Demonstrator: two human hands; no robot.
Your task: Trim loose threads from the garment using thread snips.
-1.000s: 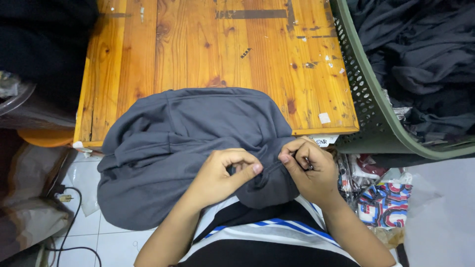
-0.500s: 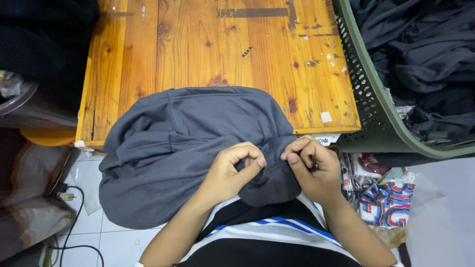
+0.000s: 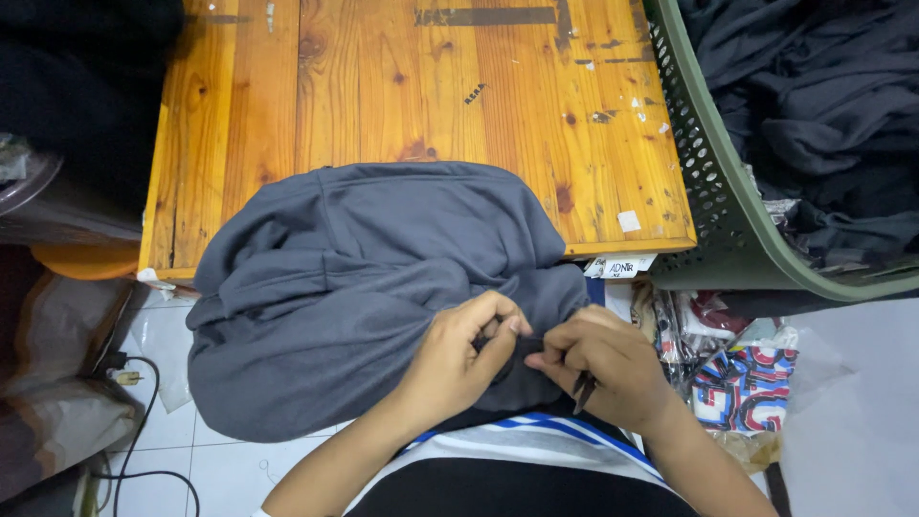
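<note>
Beyond the fingers, a wooden bench (image 3: 421,105), bare boards scuffed and taped. To their right, a green basket (image 3: 713,215) heaped with dark clothes. Draped off the bench's near edge and under both hands, a grey sweatshirt (image 3: 354,297). Left hand (image 3: 459,359) fingers (image 3: 503,321) curled shut, pinching a fold of the cloth. Right hand (image 3: 608,369) closed too, touching the same fold, with small dark snips (image 3: 581,388) poking out below the knuckles.

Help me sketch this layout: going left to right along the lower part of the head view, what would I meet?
Black cable → grey garment → left hand → right hand → colourful packets.
</note>
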